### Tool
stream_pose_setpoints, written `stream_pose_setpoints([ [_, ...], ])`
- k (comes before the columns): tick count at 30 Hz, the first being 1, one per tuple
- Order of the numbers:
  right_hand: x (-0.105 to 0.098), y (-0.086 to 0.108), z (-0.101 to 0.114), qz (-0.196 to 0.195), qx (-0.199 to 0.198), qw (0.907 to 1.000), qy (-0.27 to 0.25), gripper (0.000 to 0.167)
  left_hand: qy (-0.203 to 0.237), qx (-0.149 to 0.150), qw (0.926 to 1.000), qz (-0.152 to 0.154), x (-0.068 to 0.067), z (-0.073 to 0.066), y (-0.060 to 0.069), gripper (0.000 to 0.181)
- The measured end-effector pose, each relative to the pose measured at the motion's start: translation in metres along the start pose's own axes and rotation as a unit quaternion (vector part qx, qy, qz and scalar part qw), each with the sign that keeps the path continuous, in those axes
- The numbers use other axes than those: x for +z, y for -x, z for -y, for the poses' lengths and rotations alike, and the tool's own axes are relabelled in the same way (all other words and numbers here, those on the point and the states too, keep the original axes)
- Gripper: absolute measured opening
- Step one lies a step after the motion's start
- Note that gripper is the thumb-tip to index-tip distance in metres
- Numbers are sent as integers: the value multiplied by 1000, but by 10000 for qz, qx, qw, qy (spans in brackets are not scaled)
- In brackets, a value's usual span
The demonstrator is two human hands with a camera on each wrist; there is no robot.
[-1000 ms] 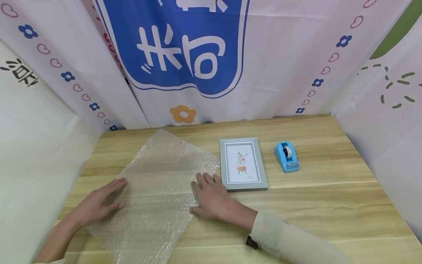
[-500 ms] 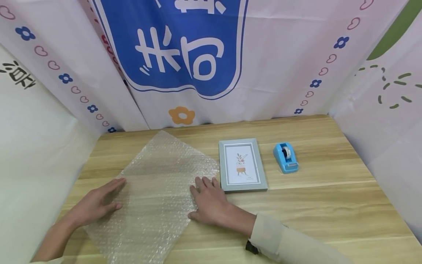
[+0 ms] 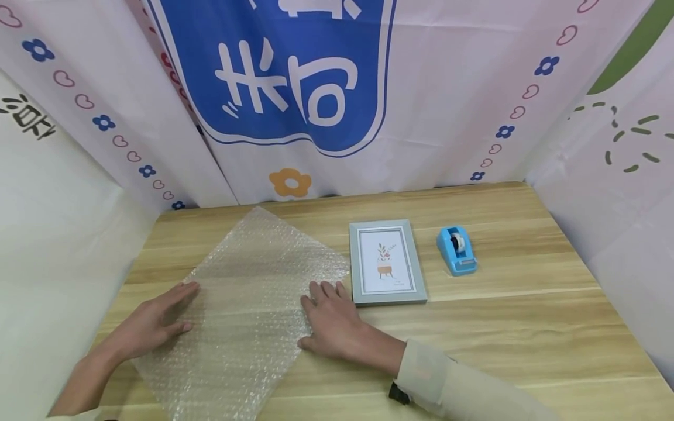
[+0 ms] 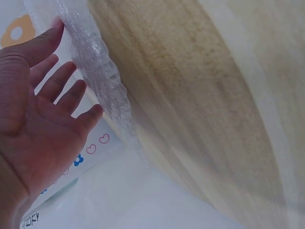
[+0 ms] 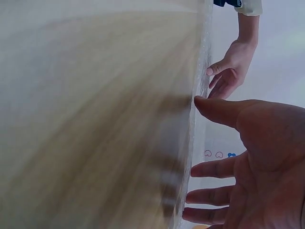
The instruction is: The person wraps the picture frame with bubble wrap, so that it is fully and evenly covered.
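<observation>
Wood-grain counter (image 3: 500,339) in front of a white fabric backdrop (image 3: 447,105) printed with a blue emblem (image 3: 310,41), hearts (image 3: 567,35) and flowers (image 3: 279,181). White side panels (image 3: 58,222); green dashes (image 3: 649,119) mark the right one.

We see a booth-like workspace: a wood-grain table (image 3: 500,327) enclosed by pale side panels (image 3: 58,204) and a printed cloth backdrop (image 3: 447,105) bearing a blue emblem (image 3: 286,55), hearts (image 3: 530,92) and flowers (image 3: 547,65).
</observation>
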State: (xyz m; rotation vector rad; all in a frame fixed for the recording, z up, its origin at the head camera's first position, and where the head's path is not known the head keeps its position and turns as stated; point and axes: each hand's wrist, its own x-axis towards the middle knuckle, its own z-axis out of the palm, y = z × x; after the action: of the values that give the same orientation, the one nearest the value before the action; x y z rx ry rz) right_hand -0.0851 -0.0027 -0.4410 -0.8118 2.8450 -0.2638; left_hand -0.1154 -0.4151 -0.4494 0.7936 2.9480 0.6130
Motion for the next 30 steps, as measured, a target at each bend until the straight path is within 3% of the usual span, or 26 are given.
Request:
stream_pose_setpoints([
  [12,-2,0,1,35,7,10000,-44,86,53,-16,10000,54,0,0,2,81],
  [18,-11,4,-8,-23,-129,9982,-580,83,51,-357,9993,62,-10,-11,0,79],
  [21,-19,10,-20,-165,-121,9953,-944,85,112,-507,9986,-7,-18,-30,-9,79],
  [24,-26,21,-36,-385,49,9893,-1405,88,164,-473,9987,-67,-21,-57,-27,79],
  [30,-36,44,-81,-833,656,9730,-2049,93,543,-411,9977,-50,-9,-118,-73,75],
])
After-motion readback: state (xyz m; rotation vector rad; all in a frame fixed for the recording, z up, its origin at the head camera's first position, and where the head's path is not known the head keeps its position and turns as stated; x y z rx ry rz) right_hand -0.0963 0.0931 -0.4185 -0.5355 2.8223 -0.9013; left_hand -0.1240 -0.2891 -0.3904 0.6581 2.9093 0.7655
